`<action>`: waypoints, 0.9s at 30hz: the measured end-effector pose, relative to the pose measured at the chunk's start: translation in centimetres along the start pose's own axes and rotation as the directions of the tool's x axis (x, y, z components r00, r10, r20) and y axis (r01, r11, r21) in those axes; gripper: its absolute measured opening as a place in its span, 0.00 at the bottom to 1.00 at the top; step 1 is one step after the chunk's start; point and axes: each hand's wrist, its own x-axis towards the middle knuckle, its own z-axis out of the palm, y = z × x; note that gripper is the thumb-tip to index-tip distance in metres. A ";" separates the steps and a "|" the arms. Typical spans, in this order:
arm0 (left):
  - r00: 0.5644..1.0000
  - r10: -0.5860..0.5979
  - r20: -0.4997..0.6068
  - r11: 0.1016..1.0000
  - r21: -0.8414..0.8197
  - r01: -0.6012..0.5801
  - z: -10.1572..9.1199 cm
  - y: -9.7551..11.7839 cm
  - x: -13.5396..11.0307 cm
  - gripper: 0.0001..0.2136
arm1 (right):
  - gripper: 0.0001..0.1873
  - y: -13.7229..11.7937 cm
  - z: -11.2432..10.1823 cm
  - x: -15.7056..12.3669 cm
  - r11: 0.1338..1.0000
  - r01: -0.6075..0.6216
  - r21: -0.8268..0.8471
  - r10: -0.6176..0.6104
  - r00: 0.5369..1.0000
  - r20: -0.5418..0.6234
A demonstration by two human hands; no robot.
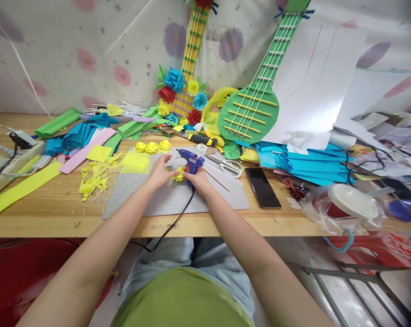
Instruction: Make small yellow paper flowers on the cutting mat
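My left hand (pixel 160 172) is over the grey cutting mat (pixel 130 200), its thumb against a small crumpled yellow paper flower (pixel 179 174). The index finger of that hand stands away from the thumb. My right hand (pixel 199 180) is closed around the handle of a blue hot glue gun (pixel 190 159), with the thumb side close to the flower. The nozzle points left, and a black cord (pixel 174 222) runs down from the handle over the table edge. Behind the hands, several finished yellow paper flowers (pixel 152 147) sit in a row. Parts of the fingers are hidden.
Scissors (pixel 230 168), a thin stick (pixel 215 178) and a phone (pixel 263 187) lie to the right. Yellow paper scraps (pixel 94 177) and paper strips (pixel 28 186) cover the left. A green paper lute (pixel 249 113) leans at the back. A bagged cup (pixel 348 204) stands far right.
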 end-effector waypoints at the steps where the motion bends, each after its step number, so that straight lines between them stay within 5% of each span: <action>1: 1.000 -0.002 0.005 1.000 0.005 0.002 0.0 0.1 0.0 0.30 | 0.18 0.0 0.0 0.0 1.000 -0.001 -0.003 0.001 1.000 -0.002; 16: 0.995 -0.051 0.089 0.991 -0.119 0.061 0.2 0.6 -0.2 0.30 | 0.18 0.3 -0.1 0.2 1.000 0.007 -0.010 -0.007 1.000 -0.009; 27: 0.996 -0.066 0.054 0.986 -0.148 0.073 -0.1 0.6 -0.4 0.26 | 0.18 0.0 -0.1 0.1 1.000 -0.007 0.001 0.007 1.000 -0.019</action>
